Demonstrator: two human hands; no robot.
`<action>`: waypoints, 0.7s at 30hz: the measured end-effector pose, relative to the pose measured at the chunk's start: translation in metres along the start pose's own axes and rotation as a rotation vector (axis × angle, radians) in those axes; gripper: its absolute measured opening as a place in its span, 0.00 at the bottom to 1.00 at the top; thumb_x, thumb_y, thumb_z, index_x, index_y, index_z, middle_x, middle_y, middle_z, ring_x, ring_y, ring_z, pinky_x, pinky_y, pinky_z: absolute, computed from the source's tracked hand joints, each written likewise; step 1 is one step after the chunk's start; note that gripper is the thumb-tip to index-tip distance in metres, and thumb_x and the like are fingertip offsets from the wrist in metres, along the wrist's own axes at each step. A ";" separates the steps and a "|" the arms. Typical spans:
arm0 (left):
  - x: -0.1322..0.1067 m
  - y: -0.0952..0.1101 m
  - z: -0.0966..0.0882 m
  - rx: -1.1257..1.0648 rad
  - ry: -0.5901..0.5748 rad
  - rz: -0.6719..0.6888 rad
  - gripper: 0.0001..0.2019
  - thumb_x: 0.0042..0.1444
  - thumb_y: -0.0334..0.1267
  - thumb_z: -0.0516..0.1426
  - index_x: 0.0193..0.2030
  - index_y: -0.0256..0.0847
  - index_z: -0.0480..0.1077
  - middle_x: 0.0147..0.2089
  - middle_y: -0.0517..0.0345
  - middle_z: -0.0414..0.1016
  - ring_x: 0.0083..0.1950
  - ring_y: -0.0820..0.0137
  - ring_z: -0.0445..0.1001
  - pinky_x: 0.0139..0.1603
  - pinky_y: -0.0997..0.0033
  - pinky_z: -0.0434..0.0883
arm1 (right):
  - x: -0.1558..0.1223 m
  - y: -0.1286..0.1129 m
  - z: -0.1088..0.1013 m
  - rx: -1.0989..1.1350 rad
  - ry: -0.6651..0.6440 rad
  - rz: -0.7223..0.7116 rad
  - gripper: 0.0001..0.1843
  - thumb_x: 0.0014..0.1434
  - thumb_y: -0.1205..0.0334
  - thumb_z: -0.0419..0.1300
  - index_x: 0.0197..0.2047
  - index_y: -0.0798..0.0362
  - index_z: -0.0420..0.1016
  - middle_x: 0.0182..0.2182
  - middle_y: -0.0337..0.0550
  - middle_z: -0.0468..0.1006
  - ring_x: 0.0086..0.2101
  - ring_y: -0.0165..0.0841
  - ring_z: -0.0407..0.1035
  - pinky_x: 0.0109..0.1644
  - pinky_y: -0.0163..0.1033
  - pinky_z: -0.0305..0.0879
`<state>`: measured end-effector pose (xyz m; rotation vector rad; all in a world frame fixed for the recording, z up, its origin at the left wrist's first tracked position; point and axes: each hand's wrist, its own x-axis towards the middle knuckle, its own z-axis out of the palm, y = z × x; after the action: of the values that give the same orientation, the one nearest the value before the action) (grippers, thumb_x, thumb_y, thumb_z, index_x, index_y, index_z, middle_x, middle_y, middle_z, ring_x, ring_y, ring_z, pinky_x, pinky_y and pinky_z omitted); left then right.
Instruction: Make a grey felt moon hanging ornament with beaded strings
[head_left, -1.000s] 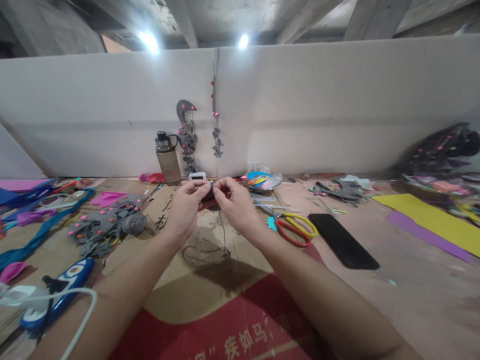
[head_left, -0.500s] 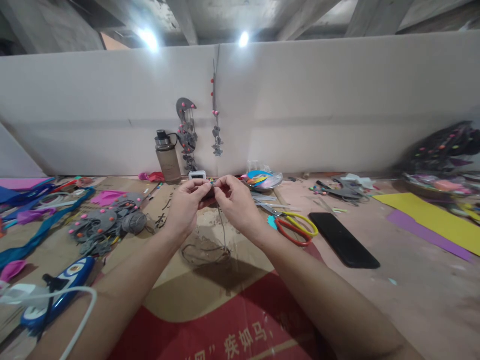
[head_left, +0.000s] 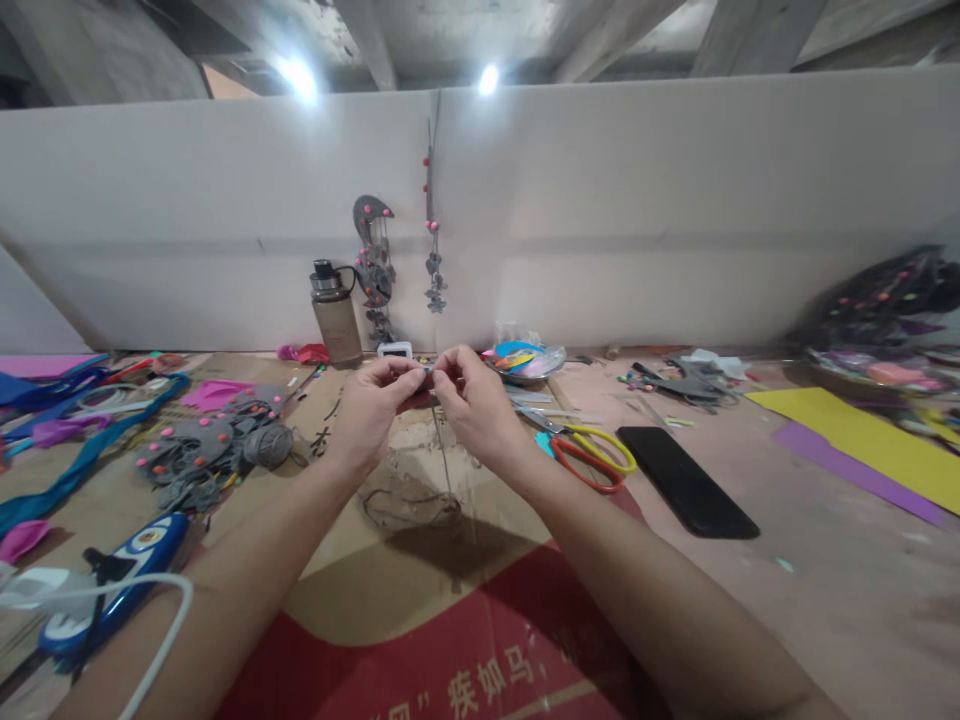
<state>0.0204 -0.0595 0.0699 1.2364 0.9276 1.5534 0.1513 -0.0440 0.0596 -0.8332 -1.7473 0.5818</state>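
Forearms (head_left: 255, 545) converge toward the table's (head_left: 832, 610) far edge, left hand (head_left: 369, 412) and right hand (head_left: 478, 408) pinching a dark piece (head_left: 428, 376); the right has shifted slightly rightward.

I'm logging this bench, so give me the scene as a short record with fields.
Left hand: fingertips pinched on a small thing, mostly hidden
Right hand: fingertips pinched at the same thing
String: runs from between the hands down to loose loops
Scissors: right of the hands, handles yellow and red
Phone: black, right of the scissors
Bottle: upright, by the wall
Grey pieces: heaped at left
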 end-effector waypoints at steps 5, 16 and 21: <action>0.001 0.002 -0.001 0.031 0.014 0.010 0.10 0.41 0.41 0.66 0.28 0.39 0.74 0.30 0.58 0.74 0.32 0.73 0.71 0.35 0.70 0.74 | 0.000 0.002 0.002 0.123 -0.014 0.020 0.05 0.60 0.60 0.49 0.33 0.50 0.60 0.26 0.34 0.64 0.26 0.28 0.60 0.31 0.35 0.57; 0.003 0.001 -0.007 0.111 -0.049 0.001 0.11 0.43 0.44 0.65 0.31 0.39 0.75 0.29 0.57 0.74 0.30 0.72 0.71 0.24 0.76 0.71 | 0.002 0.001 -0.003 -0.032 0.011 -0.024 0.06 0.61 0.60 0.50 0.34 0.51 0.63 0.29 0.38 0.69 0.30 0.30 0.62 0.35 0.37 0.58; 0.003 0.001 -0.009 0.247 -0.088 0.078 0.11 0.48 0.44 0.62 0.32 0.38 0.75 0.31 0.57 0.75 0.31 0.72 0.72 0.34 0.71 0.74 | 0.005 0.001 -0.008 -0.134 0.010 -0.089 0.05 0.61 0.62 0.50 0.34 0.52 0.64 0.31 0.40 0.70 0.34 0.32 0.63 0.39 0.38 0.58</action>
<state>0.0115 -0.0573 0.0694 1.5189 1.0471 1.4634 0.1580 -0.0402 0.0642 -0.8440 -1.8196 0.4042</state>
